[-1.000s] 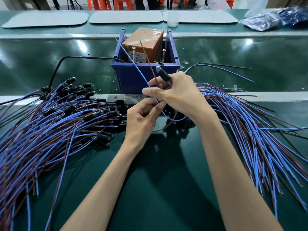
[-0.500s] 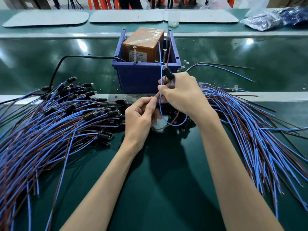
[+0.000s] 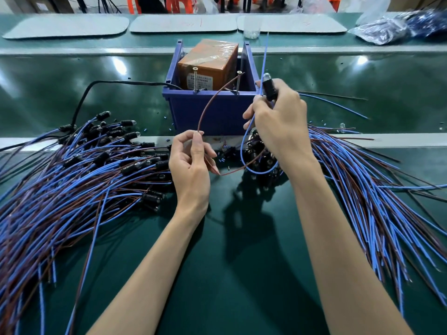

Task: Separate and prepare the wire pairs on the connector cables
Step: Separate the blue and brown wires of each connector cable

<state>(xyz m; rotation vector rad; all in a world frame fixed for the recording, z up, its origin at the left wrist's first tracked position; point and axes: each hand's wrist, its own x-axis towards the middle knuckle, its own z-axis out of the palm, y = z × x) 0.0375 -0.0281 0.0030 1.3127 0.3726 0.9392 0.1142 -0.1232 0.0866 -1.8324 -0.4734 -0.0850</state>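
Separating now: one cable's pair is being pulled apart; judged mid-step, with many cables left to do.
Left hand (image 3: 191,165): thumb and forefinger pinch the brown wire (image 3: 205,107), which arcs up toward the bin.
Right hand (image 3: 278,122): fingers curled round the black connector (image 3: 268,88), clear tip upward; the blue wire (image 3: 264,61) loops below the hand and rises straight past it.
Next move, my guess: draw the two wires wider apart down to the connector, straighten them, lay the cable on a pile; which pile holds finished ones I cannot tell.
Piles: left pile (image 3: 72,184) and right pile (image 3: 362,184) fan across the green mat (image 3: 229,262), either side of the hands.
Behind: blue bin (image 3: 212,112) holding an orange box (image 3: 208,61); glossy green belt (image 3: 72,76) beyond.
Far: grey pads (image 3: 183,22); plastic bags (image 3: 387,27); orange chairs (image 3: 181,3).
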